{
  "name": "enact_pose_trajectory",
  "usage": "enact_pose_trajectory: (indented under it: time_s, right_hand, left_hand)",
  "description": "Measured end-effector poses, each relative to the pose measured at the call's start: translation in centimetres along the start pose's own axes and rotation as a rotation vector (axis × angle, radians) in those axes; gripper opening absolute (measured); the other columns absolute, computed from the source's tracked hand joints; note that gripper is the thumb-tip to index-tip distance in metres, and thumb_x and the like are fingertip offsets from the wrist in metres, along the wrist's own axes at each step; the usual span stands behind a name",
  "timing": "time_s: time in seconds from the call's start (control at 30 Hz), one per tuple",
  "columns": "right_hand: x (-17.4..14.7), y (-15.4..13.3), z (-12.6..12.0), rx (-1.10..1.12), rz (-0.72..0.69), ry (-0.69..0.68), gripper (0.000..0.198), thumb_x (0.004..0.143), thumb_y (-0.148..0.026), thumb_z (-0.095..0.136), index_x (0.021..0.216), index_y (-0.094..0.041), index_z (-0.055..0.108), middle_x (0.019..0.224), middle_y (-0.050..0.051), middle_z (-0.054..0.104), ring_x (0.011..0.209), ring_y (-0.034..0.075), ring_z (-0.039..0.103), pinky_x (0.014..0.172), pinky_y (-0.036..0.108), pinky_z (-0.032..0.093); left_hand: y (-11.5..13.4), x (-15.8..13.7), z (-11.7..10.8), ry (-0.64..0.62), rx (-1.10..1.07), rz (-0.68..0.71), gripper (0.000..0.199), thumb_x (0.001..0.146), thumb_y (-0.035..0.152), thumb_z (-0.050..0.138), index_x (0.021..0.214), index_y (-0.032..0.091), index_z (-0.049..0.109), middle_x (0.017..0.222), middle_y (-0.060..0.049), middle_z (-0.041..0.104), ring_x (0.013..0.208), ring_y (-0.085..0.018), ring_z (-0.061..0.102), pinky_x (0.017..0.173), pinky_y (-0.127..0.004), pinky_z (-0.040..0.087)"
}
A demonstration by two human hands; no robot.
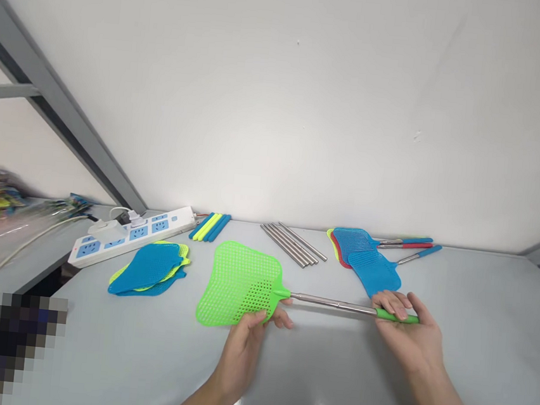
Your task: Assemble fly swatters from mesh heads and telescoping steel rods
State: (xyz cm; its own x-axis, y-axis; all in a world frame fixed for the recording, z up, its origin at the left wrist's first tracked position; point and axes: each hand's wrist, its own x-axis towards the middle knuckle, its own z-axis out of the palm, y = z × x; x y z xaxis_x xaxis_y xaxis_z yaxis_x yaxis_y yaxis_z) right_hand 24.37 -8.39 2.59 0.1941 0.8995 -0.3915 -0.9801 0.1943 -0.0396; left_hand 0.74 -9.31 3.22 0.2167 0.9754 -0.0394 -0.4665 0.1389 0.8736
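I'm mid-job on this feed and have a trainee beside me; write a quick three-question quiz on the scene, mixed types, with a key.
1. Multiple choice: what colour is the grip in the right hand?
A) red
B) green
C) blue

2. True or false: the left hand holds the mesh head between its thumb and fingers.

3. Fill in the blank: in the picture, the loose metal rods lie to the ____ of the blue and yellow tubes.

Key: 1. B; 2. True; 3. right
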Motion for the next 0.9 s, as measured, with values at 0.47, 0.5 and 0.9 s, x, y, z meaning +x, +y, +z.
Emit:
enact_pose_trajectory:
  time_s: [0.47,0.5,0.9]
  right_hand:
    - [1.3,-1.6,-0.8,0.025,0.001,0.139,0.023,0.068,-0.005,0.035,0.060,-0.020,0.019,0.048,-0.008,0.017,0.037,0.007,0.023,0.038,0.023,0.027]
    - [1.3,-1.6,-0.8,0.023,-0.002,0.143,0.023,0.068,-0.005,0.035,0.060,-0.020,0.019,0.047,-0.008,0.017,0.037,0.007,0.023,0.038,0.023,0.027]
    - [2.3,-3.6,-0.6,-0.090,-0.029,0.256,0.024,0.062,0.001,0.031,0.056,-0.019,0.019,0.041,-0.008,0.017,0.031,0.007,0.023,0.035,0.021,0.024]
  left_hand:
    - [1.3,1.1,-0.7,0.201,-0.290,0.029,0.033,0.076,0.017,0.049,0.109,0.023,0.055,0.106,-0.003,0.059,0.107,-0.021,0.046,0.087,-0.033,0.040]
    - [1.3,1.1,-0.7,0.196,-0.293,0.033,0.034,0.076,0.017,0.048,0.109,0.023,0.055,0.107,-0.003,0.058,0.108,-0.022,0.046,0.088,-0.033,0.040]
    - [3.5,1.4,-1.5,0.070,-0.220,-0.073,0.039,0.077,0.035,0.044,0.109,0.017,0.056,0.108,-0.008,0.058,0.107,-0.029,0.045,0.088,-0.040,0.037]
